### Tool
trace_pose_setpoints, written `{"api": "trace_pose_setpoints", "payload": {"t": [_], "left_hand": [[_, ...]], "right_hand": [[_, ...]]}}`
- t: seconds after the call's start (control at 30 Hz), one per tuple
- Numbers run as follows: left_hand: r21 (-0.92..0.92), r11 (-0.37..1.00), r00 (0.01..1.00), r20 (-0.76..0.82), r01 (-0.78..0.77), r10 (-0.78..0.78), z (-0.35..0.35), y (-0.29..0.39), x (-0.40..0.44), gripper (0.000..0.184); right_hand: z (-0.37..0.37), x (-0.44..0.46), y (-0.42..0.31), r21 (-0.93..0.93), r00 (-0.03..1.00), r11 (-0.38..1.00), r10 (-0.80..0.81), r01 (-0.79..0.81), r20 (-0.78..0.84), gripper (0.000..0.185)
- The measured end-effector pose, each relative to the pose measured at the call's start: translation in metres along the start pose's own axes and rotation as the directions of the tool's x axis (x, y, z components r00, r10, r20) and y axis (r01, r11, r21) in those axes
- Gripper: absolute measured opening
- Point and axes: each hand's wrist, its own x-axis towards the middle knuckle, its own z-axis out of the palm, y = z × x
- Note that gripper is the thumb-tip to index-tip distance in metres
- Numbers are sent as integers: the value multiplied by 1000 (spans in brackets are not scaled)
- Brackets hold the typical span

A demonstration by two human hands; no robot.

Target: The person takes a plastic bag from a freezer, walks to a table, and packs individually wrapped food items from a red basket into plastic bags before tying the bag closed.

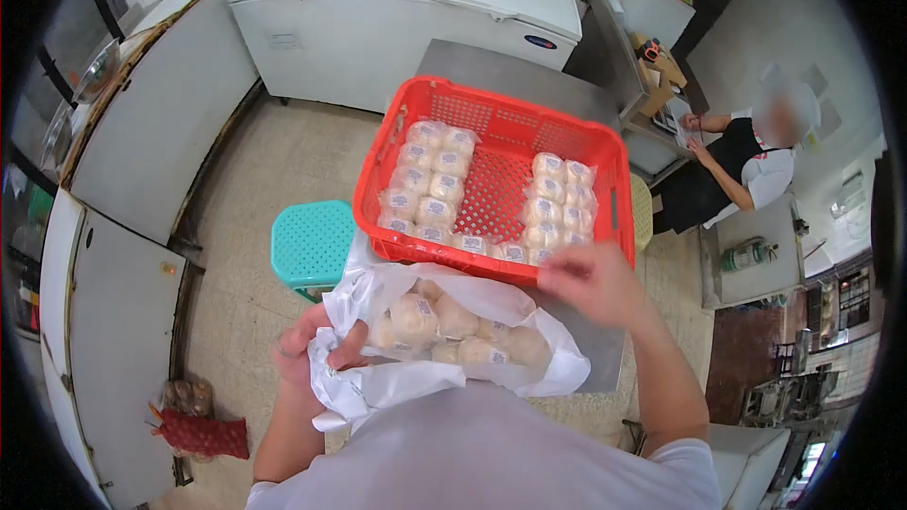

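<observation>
The left hand grips a white plastic bag of round, pale buns at its nine o'clock; the right hand, grasp unclear, is at the red plastic crate's five o'clock.

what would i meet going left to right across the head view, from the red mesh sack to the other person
Red mesh sack → left hand → white plastic bag → right hand → co-worker in a black apron.

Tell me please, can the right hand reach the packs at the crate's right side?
Probably yes: the right hand is at the near rim of the crate, close to those packs, and the top is open.
</observation>
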Motion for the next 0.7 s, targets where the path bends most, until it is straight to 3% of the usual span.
{"api": "trace_pose_setpoints", "payload": {"t": [0.07, 0.13, 0.2, 0.33, 0.37, 0.47, 0.5, 0.6, 0.7], "left_hand": [[58, 998, 999, -44, 29, -27, 5, 1, -2, 81], [54, 998, 998, -56, 25, -22, 4, -3, -3, 81], [69, 997, 996, -92, 18, -12, 4, -9, -6, 81], [99, 995, 979, -202, 10, 10, 9, -13, -11, 81], [94, 996, 977, -211, -2, 22, 10, -15, -11, 81], [94, 995, 972, -232, -25, 46, 5, -19, -11, 81], [99, 995, 971, -233, -22, 45, 2, -20, -9, 81], [83, 996, 977, -210, -20, 37, 3, -22, -1, 82], [89, 996, 976, -218, -3, 23, -1, -24, 2, 82]], "right_hand": [[3, 59, 27, 20, 993, 993, -117, 117, -8, 30], [26, 123, 65, -62, 993, 998, -15, 23, 121, 43], [68, 187, 132, -296, 981, 954, 13, 46, 195, 64], [119, 205, 158, -404, 924, 914, 173, -21, 343, 89], [120, 205, 156, -507, 930, 862, 184, 3, 318, 91], [102, 218, 131, -416, 779, 892, 385, -177, 495, 87], [111, 218, 147, -465, 881, 885, 212, 9, 422, 79], [125, 218, 171, -318, 887, 948, 171, -29, 430, 72], [107, 209, 146, -228, 888, 973, 140, -41, 438, 69]]}}
